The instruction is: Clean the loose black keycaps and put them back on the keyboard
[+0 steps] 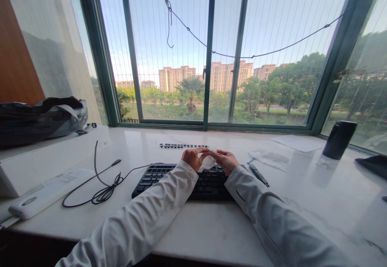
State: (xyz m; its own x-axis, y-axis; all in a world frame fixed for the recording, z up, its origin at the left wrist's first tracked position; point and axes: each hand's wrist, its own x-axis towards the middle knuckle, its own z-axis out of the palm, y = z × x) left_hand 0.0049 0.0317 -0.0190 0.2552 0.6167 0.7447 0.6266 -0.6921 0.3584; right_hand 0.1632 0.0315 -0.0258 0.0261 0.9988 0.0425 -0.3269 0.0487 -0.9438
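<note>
Over the back part of a black keyboard [152,177], my two hands meet at the fingertips. My left hand [192,159] is closed in a pinch on a thin white tissue [208,163], which hangs down between the hands. My right hand [227,161] pinches the same tissue from the other side. Whether something small is inside the tissue, I cannot tell. Behind the keyboard, loose black keycaps [184,145] lie in a row on the white counter. My sleeves cover much of the keyboard's middle.
A coiled black cable [105,193] and a white power strip [50,192] lie left, beside a white box [57,154] bearing a black bag [39,118]. On the right are tweezers-like dark tools [259,175], a clear plastic bag [269,158], paper [298,143] and a black cylinder [339,140]. Windows stand behind.
</note>
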